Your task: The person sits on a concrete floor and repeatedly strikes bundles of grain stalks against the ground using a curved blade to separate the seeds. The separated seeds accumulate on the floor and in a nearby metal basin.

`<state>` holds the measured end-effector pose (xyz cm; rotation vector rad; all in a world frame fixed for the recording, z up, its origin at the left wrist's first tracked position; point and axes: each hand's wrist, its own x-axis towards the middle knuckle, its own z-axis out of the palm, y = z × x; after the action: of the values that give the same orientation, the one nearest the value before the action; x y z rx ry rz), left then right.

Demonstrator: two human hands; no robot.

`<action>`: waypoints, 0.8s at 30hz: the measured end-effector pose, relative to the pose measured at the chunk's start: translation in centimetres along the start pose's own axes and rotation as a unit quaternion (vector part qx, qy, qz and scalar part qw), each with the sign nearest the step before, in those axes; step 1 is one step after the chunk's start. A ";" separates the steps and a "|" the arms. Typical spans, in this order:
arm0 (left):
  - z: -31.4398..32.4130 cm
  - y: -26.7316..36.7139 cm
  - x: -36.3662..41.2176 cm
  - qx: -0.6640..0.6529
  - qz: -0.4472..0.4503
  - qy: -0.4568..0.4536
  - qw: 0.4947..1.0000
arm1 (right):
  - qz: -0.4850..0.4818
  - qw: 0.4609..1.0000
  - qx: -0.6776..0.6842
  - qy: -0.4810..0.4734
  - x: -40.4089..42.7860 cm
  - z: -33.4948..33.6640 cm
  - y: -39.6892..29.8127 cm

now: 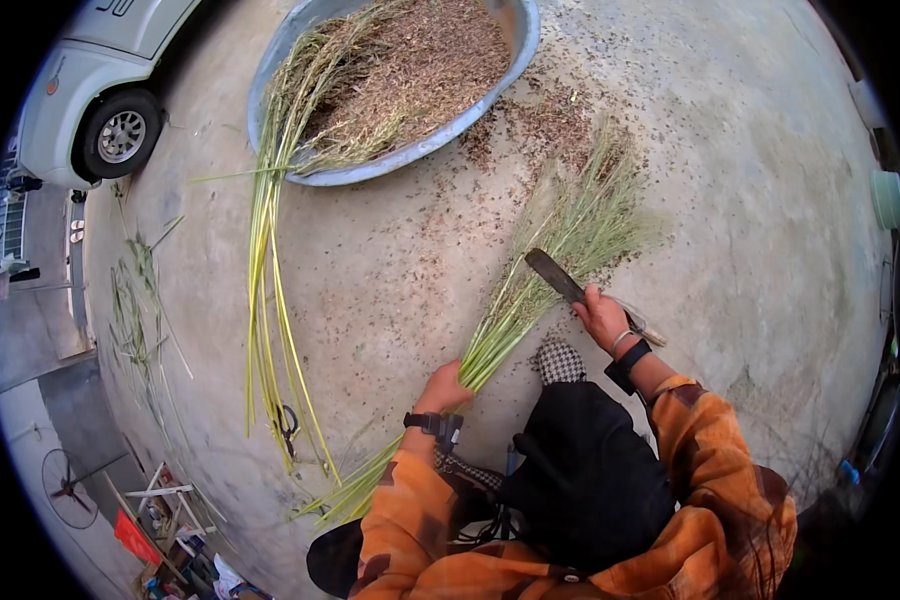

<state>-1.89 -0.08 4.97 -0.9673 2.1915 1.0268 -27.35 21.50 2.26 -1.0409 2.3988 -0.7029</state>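
My left hand (443,388) is closed around the green stalks of a bundle of grass panicles (570,225). The bundle's feathery heads fan out over the concrete, and its cut ends stick out behind my left forearm. In my right hand (604,321) is a flat dark blade (555,275), perhaps a knife, lying across the bundle where the heads begin. A light-coloured handle shows behind that hand. Ahead, a large blue-grey tub (390,166) holds a heap of brown seed and chaff (420,75). More stalks (264,247) hang over its left rim onto the floor.
Scissors (288,429) lie among the hanging stalks. Loose seed (551,124) is scattered over the concrete floor (757,247). At the upper left stands a vehicle with its wheel (122,133) showing. Discarded stems (141,322) lie left; wooden frames and clutter (169,517) sit lower left.
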 end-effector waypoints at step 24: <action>2.3 1.5 0.7 0.181 0.002 0.234 0.955 | 0.020 0.989 0.028 0.143 -4.4 -3.9 -2.9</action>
<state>-3.13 2.17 3.77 -1.1106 2.6368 0.3856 -25.22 24.20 7.87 -0.9202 2.6136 -0.9564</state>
